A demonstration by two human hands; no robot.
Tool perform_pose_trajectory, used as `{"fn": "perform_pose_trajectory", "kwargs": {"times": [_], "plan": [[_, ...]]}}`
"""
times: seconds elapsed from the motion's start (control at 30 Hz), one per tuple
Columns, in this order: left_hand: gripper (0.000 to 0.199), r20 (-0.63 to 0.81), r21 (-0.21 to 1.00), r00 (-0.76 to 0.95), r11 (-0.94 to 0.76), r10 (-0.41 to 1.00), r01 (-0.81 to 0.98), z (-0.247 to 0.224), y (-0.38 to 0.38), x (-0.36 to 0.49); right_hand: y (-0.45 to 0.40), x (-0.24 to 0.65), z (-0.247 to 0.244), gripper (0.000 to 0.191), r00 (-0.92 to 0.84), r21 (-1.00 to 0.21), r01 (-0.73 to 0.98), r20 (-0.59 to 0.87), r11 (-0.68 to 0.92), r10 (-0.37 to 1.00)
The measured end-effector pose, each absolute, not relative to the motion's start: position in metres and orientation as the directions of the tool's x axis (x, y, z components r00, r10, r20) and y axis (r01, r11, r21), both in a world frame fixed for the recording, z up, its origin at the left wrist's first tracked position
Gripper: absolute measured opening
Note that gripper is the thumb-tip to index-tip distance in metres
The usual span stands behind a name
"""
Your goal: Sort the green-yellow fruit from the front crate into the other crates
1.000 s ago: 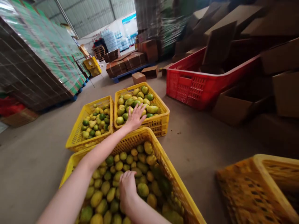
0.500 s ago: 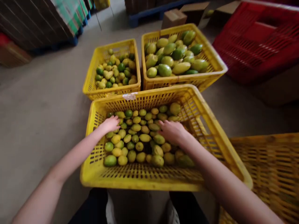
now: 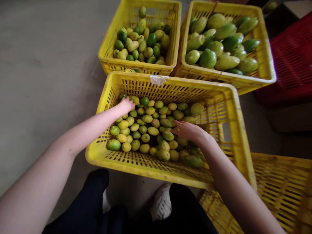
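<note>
A wide yellow crate point(image 3: 165, 174) stands in front of me, its bottom covered by several green and yellow lemon-like fruits point(image 3: 153, 131). Over the fruits at its back left corner is my left hand point(image 3: 127, 104), fingers apart and bent down onto them, with nothing seen in its grasp. Right of the crate's middle, my right hand point(image 3: 187, 130) rests on the fruits, palm down with its fingers spread. The undersides of both hands are hidden.
Behind stand a yellow crate of small fruits point(image 3: 136, 67) and a yellow crate of larger fruits point(image 3: 225, 77). A red crate point(image 3: 292, 61) is at the right, another yellow crate point(image 3: 280, 191) at the lower right. My shoe point(image 3: 162, 203) is below.
The view has tilted down and shifted left, so the crates behind look larger and nearer. Both hands remain over nearly the same fruits, with only slight finger movement.
</note>
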State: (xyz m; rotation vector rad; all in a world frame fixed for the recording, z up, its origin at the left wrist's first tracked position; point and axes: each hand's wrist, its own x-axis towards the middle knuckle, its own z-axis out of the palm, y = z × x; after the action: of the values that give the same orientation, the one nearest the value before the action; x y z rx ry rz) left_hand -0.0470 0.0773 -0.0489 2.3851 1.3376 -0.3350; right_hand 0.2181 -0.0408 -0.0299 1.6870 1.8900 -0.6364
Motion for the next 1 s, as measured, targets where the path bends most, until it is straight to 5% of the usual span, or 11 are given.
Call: {"fn": "perform_pose_trajectory", "kwargs": {"times": [0.13, 0.2, 0.27, 0.37, 0.57, 0.83, 1.0], "plan": [[0.012, -0.468, 0.520, 0.487, -0.216, 0.738, 0.826, -0.033, 0.091, -0.035, -0.042, 0.217, -0.028, 0.053, -0.080, -0.017, 0.996, -0.662, 0.092, 0.745], [0.023, -0.452, 0.784, 0.551, 0.018, 0.702, 0.620, -0.012, 0.086, -0.023, -0.042, 0.217, -0.028, 0.053, -0.081, -0.025, 0.996, -0.666, 0.086, 0.741], [0.039, -0.424, 0.905, 0.635, 0.336, 0.646, 0.262, 0.014, 0.073, -0.010, -0.042, 0.218, -0.030, 0.053, -0.089, -0.035, 0.995, -0.670, 0.089, 0.737], [0.044, -0.369, 0.769, 0.688, 0.621, 0.625, -0.152, 0.047, 0.048, 0.007, -0.043, 0.219, -0.035, 0.053, -0.113, -0.054, 0.993, -0.687, 0.105, 0.718], [0.032, -0.541, 0.453, 0.397, 0.655, 0.741, -0.605, 0.034, 0.041, 0.003, -0.044, 0.218, -0.055, 0.054, -0.197, -0.122, 0.980, -0.706, 0.158, 0.680], [0.030, -0.604, 0.387, 0.303, 0.603, 0.738, -0.697, 0.018, 0.055, -0.006, -0.048, 0.210, -0.054, 0.056, -0.242, -0.145, 0.970, -0.689, 0.197, 0.684], [0.030, -0.665, 0.340, 0.306, 0.641, 0.681, -0.688, 0.013, 0.054, 0.000, -0.046, 0.166, -0.043, 0.037, -0.433, -0.171, 0.892, -0.594, 0.419, 0.678]]}}
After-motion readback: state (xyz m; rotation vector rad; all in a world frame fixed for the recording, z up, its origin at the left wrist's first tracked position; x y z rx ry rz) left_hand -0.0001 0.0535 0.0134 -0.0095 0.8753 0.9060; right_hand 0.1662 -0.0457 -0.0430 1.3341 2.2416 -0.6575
